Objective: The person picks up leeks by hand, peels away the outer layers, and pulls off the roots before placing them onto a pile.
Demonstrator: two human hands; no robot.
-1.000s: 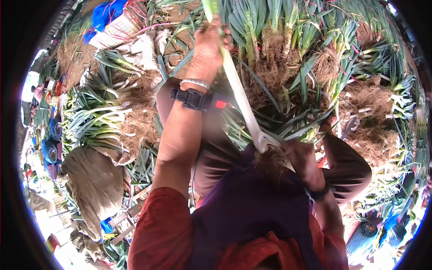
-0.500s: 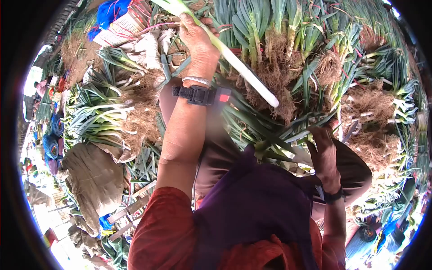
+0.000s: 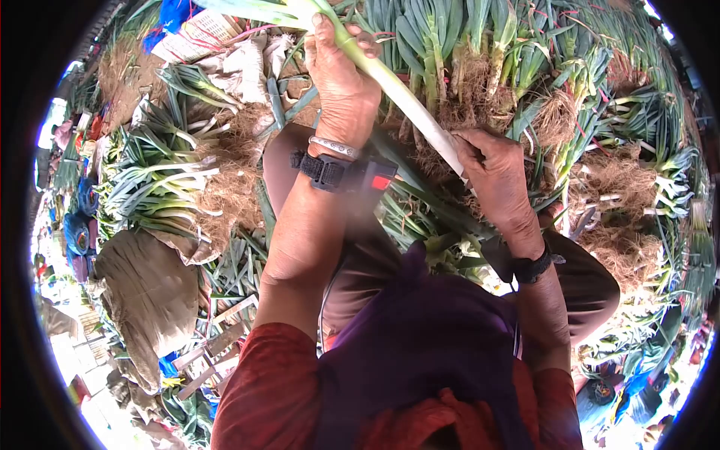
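Observation:
My left hand (image 3: 341, 82), with a black wrist strap and a silver bangle, is shut around the upper stalk of a long leek (image 3: 409, 105). The leek runs from green leaves at the top left down to its white end on the right. My right hand (image 3: 495, 180) is closed over that white lower end. Both hands hold the leek above my lap, in front of a pile of leeks (image 3: 465, 45) with brown, hairy roots.
Bundles of leeks with roots (image 3: 172, 180) lie on the left, and more (image 3: 637, 172) on the right. A brown sack (image 3: 150, 292) and wooden slats (image 3: 217, 345) sit lower left. Loose green leaves (image 3: 435, 225) rest on my lap over a purple apron (image 3: 420, 337).
The roots at the leek's end a second ago are gone. My right hand dropped to my lap, then rose and took the white end. My left hand tilted the leaves leftward.

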